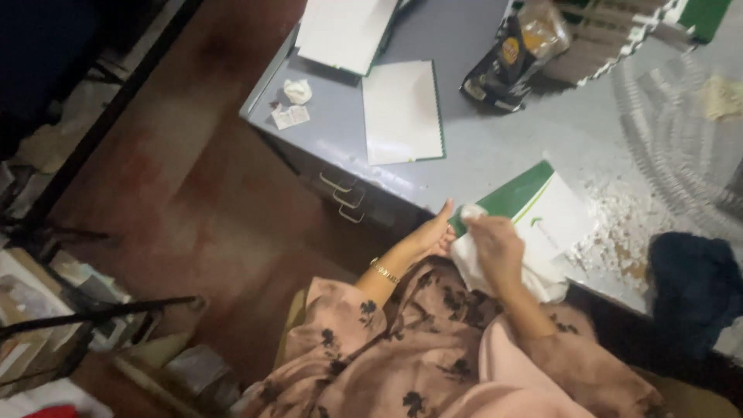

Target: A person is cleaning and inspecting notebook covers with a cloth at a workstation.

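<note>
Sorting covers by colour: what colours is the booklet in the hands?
White with a green corner band, in the head view: booklet, left hand, right hand.

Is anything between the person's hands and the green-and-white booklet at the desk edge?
Only the white cloth. The right hand presses it against the green-and-white booklet, so cloth separates that hand from the cover. The left hand grips the booklet's corner directly, nothing visible between.
</note>
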